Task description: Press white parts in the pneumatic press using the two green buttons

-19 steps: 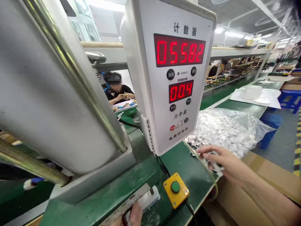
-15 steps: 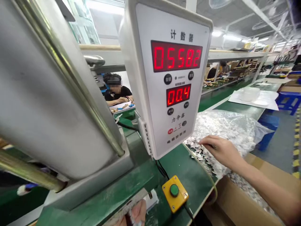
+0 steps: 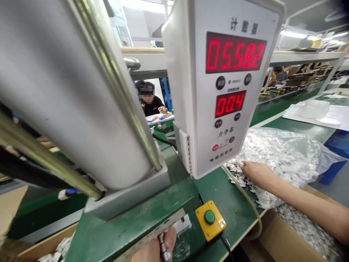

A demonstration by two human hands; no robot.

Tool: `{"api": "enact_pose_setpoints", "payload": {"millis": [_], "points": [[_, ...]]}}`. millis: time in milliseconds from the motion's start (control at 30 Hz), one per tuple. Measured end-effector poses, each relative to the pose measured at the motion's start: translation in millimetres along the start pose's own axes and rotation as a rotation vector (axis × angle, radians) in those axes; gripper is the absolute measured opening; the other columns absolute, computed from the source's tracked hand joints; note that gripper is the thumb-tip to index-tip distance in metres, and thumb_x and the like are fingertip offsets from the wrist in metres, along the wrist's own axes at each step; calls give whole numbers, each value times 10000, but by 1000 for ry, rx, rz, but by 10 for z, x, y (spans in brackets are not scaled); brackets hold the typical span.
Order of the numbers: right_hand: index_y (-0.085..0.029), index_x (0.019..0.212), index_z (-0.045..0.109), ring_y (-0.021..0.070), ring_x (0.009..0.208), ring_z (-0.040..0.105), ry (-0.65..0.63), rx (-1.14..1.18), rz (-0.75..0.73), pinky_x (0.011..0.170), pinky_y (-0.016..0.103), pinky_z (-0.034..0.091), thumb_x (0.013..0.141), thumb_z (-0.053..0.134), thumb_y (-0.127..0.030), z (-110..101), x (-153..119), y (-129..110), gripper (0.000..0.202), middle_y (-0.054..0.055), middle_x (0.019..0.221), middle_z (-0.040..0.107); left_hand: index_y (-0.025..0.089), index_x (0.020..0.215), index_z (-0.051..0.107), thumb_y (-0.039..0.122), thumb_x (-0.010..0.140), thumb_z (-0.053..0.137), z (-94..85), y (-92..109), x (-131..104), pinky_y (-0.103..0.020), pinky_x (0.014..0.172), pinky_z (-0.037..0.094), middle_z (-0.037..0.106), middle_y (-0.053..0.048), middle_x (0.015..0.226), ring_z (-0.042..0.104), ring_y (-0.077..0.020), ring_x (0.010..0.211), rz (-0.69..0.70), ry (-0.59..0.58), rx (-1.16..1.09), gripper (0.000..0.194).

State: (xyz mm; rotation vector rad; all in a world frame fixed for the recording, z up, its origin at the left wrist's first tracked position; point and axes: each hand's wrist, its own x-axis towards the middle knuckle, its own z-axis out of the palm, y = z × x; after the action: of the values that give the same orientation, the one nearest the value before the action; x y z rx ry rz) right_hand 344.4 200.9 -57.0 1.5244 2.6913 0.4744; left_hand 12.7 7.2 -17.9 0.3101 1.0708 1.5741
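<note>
Small white die-cut pieces (image 3: 247, 178) lie heaped on the green bench at four o'clock from the counter box, spilling out of a crumpled clear plastic bag (image 3: 283, 153). The person's right hand (image 3: 257, 171) rests palm-down on the near edge of the heap, fingers curled into the pieces; whether any piece is actually pinched cannot be told. At six o'clock, at the bottom edge of the view, the left hand (image 3: 156, 249) is clenched around a short ribbed metal handle (image 3: 164, 248) just under the grey steel plate (image 3: 152, 234) of the green press base.

Risks, as judged from here: the heap sits near the bench edge, so a careless sweep could push pieces off; the yellow push-button box with a green button (image 3: 210, 219) lies between the two hands, where a stray wrist might knock it.

Beyond, the white counter box with red digits (image 3: 226, 87) reads 05582 and 004. An open brown cardboard carton (image 3: 275, 236) at five o'clock holds more pale scraps; another carton (image 3: 49, 251) at seven o'clock shows a few white pieces. A seated co-worker (image 3: 149, 102) works at twelve o'clock.
</note>
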Motion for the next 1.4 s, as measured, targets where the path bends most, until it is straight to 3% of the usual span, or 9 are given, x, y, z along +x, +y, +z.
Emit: {"api": "enact_pose_setpoints", "payload": {"millis": [233,400,467,533,667,800,967,1167,1400], "points": [[-139,726,587,196,634,602,87,100,2,583,279,430,860,411,-94,148,-121,43,225,93,723,572,181,528,430,240,749,552,-212,73,-123,-184,372,256,324,45,449,271,-70,389,-110,-5,-203,259],[-231,966,575,165,788,625,264,240,109,636,251,460,914,421,-408,-280,-293,-55,239,59,1034,591,147,688,479,175,892,298,-400,258,-229,-184,439,413,441,-19,602,436,-78,467,-160,165,-563,274],[-301,990,567,188,881,616,416,351,194,678,279,474,874,461,-513,-611,-404,-297,264,7,1092,590,123,750,493,210,927,226,-486,289,-257,-120,372,370,433,-7,587,395,-39,395,-205,148,-716,332],[-325,1001,567,203,934,603,538,484,132,700,304,487,873,423,-558,-939,-464,-703,303,-4,1112,588,128,719,487,264,940,226,-551,256,-267,-82,283,260,367,41,513,315,-16,316,-235,-13,-809,368],[-270,945,598,173,822,629,387,725,-205,667,266,507,929,414,-316,-1280,-271,-1708,190,29,966,634,170,550,424,421,900,368,-569,104,-274,-110,229,181,298,69,426,244,-20,261,-245,-285,-632,435],[-201,933,609,204,772,636,335,609,-456,654,278,498,875,428,-106,-1267,60,-2252,213,56,871,666,182,644,514,490,830,498,-556,81,-373,-127,258,241,404,49,455,311,-42,281,-112,-189,-286,360],[-205,887,646,170,667,637,335,598,-656,648,244,483,783,282,86,-1296,115,-2240,478,45,701,649,244,892,542,532,778,555,-637,152,-532,-109,290,237,417,71,504,268,-23,311,73,112,-158,310],[-239,878,653,193,657,627,227,791,-524,588,263,488,858,239,-40,-1358,90,-2205,459,54,643,638,225,744,505,570,797,489,-650,97,-534,-93,309,115,284,106,408,116,9,288,18,132,-99,350],[-194,801,622,181,677,621,378,421,-625,636,263,451,818,274,8,-1119,72,-2246,403,73,724,648,225,753,511,612,776,481,-635,-12,-497,-110,324,91,250,114,389,119,-5,290,28,130,63,389]]}}
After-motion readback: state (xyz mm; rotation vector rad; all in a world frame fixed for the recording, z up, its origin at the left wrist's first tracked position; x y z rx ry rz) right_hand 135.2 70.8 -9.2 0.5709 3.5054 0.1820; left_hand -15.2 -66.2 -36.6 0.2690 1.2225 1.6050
